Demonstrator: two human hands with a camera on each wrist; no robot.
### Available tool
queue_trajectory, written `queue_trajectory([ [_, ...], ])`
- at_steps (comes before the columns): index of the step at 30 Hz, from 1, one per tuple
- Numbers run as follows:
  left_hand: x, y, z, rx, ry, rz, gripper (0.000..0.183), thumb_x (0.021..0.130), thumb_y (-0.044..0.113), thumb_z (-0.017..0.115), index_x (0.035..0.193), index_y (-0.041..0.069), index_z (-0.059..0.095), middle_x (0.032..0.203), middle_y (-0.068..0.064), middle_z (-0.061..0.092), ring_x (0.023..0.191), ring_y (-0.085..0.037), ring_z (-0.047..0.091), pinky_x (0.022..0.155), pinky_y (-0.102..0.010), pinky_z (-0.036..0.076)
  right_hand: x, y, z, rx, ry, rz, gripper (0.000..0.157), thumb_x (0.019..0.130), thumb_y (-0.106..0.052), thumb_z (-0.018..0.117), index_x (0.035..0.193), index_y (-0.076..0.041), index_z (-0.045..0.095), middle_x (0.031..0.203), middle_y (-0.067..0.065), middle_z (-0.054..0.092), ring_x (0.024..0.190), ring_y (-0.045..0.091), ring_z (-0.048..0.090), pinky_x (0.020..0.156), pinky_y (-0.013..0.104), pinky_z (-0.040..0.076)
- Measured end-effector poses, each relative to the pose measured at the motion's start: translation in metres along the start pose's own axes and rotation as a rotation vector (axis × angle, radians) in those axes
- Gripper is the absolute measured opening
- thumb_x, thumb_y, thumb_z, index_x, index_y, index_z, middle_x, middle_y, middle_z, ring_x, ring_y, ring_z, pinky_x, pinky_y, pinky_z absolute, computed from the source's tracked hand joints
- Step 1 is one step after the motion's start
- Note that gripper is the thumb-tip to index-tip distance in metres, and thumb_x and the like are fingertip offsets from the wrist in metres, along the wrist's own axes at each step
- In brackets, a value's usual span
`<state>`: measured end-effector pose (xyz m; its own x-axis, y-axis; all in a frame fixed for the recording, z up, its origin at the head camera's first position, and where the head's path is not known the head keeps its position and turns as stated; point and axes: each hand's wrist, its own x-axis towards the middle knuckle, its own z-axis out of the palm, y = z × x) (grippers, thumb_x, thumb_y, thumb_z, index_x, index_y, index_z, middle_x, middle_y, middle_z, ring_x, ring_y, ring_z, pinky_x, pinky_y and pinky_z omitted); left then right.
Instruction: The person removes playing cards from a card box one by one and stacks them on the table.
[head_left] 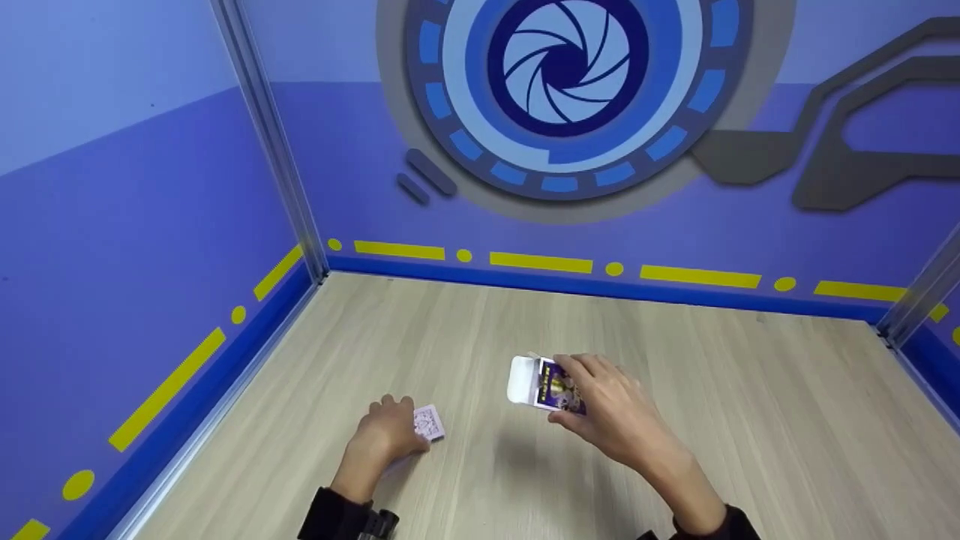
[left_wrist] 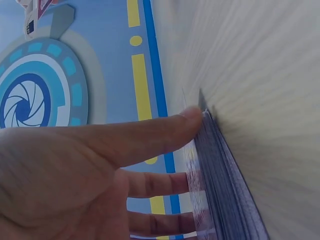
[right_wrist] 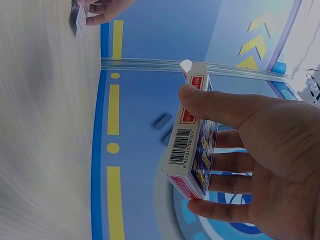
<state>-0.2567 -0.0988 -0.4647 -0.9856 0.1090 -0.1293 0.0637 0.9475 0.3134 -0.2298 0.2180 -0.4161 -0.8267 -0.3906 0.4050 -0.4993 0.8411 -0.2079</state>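
Note:
A deck of playing cards (head_left: 429, 423) with a pale patterned back lies low at the tabletop, left of centre in the head view. My left hand (head_left: 384, 429) grips it from above; in the left wrist view the thumb is at one corner of the deck (left_wrist: 220, 185) and fingertips meet its patterned face. To the right, above the table, my right hand (head_left: 619, 412) holds a small card box (head_left: 561, 388) between thumb and fingers. Its white end flap (head_left: 521, 380) stands open toward the left. A barcode and red label show on the box side (right_wrist: 182, 145). The box's inside is hidden.
A pale wood-grain table (head_left: 480, 480) extends beneath both hands. Blue printed panels (head_left: 337, 157) rise at its back and left, joined by a metal corner post (head_left: 274, 142). Another metal post (head_left: 926, 285) stands at the right.

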Motion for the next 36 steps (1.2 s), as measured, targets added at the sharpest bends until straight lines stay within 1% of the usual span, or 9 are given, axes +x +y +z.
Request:
queue_trajectory([
  [5,0.001,-0.001,-0.001,0.006,-0.013,0.006,0.063,0.077,0.022,0.09,0.121,-0.013,0.059,0.098,-0.023,0.054,0.094,-0.037,0.055,0.085,-0.054,0.051,0.0,0.0,0.001,0.006,-0.007,0.003,0.074,0.079,-0.035,0.091,0.14,-0.007,0.059,0.128,0.011,0.065,0.118,0.032,0.062,0.091,0.055,0.054],
  [10,0.002,-0.003,-0.005,-0.048,-0.031,0.0,0.074,0.076,0.024,0.091,0.128,-0.014,0.056,0.107,-0.026,0.054,0.097,-0.038,0.054,0.089,-0.057,0.051,0.0,0.001,0.001,0.016,-0.001,0.0,0.074,0.079,-0.035,0.091,0.139,-0.007,0.059,0.129,0.011,0.065,0.118,0.032,0.062,0.091,0.055,0.054],
  [14,0.001,-0.004,-0.012,-0.066,0.012,0.021,0.074,0.082,0.028,0.088,0.132,-0.015,0.054,0.113,-0.028,0.055,0.105,-0.042,0.055,0.09,-0.058,0.05,0.0,0.001,0.001,0.015,0.015,-0.011,0.074,0.079,-0.034,0.092,0.14,-0.007,0.059,0.129,0.011,0.065,0.117,0.032,0.063,0.091,0.055,0.054],
  [19,-0.003,0.005,-0.021,-0.074,0.209,0.155,0.055,0.089,0.023,0.083,0.129,-0.008,0.062,0.117,-0.025,0.063,0.11,-0.043,0.063,0.088,-0.056,0.053,0.0,0.0,0.001,0.018,0.019,-0.014,0.075,0.078,-0.033,0.092,0.14,-0.008,0.059,0.13,0.011,0.064,0.119,0.032,0.061,0.093,0.056,0.052],
  [24,-0.013,0.031,-0.029,-0.147,0.454,0.365,0.027,0.092,0.015,0.079,0.116,0.004,0.072,0.107,-0.01,0.072,0.096,-0.027,0.07,0.079,-0.044,0.057,0.0,-0.001,0.001,0.02,0.019,-0.006,0.076,0.076,-0.031,0.094,0.14,-0.008,0.059,0.131,0.011,0.064,0.122,0.033,0.059,0.1,0.058,0.048],
  [27,-0.019,0.05,-0.028,-0.232,0.554,0.467,0.013,0.093,0.01,0.077,0.105,0.008,0.074,0.098,-0.003,0.072,0.088,-0.018,0.069,0.074,-0.037,0.057,0.0,-0.003,0.002,0.019,0.023,-0.012,0.077,0.074,-0.03,0.095,0.139,-0.008,0.06,0.131,0.011,0.064,0.122,0.033,0.059,0.102,0.059,0.047],
  [29,-0.023,0.062,-0.025,-0.347,0.553,0.52,0.009,0.094,0.007,0.075,0.102,0.01,0.073,0.096,0.0,0.071,0.086,-0.013,0.067,0.073,-0.032,0.057,0.0,-0.005,0.003,0.024,0.027,-0.021,0.078,0.073,-0.028,0.096,0.139,-0.009,0.06,0.13,0.01,0.063,0.121,0.032,0.059,0.1,0.058,0.048],
  [32,-0.028,0.079,-0.018,-0.546,0.482,0.583,0.007,0.096,0.005,0.071,0.102,0.009,0.07,0.095,0.001,0.07,0.084,-0.01,0.065,0.072,-0.027,0.057,0.0,-0.008,0.004,0.038,0.03,-0.04,0.077,0.073,-0.027,0.096,0.14,-0.01,0.06,0.13,0.009,0.063,0.121,0.03,0.059,0.096,0.056,0.051],
  [36,-0.033,0.092,-0.01,-0.687,0.418,0.583,0.01,0.096,0.002,0.07,0.1,0.009,0.064,0.093,0.002,0.066,0.084,-0.01,0.065,0.071,-0.026,0.057,0.001,-0.013,0.006,0.058,0.028,-0.067,0.076,0.074,-0.025,0.096,0.14,-0.012,0.06,0.131,0.006,0.062,0.122,0.027,0.057,0.093,0.053,0.054],
])
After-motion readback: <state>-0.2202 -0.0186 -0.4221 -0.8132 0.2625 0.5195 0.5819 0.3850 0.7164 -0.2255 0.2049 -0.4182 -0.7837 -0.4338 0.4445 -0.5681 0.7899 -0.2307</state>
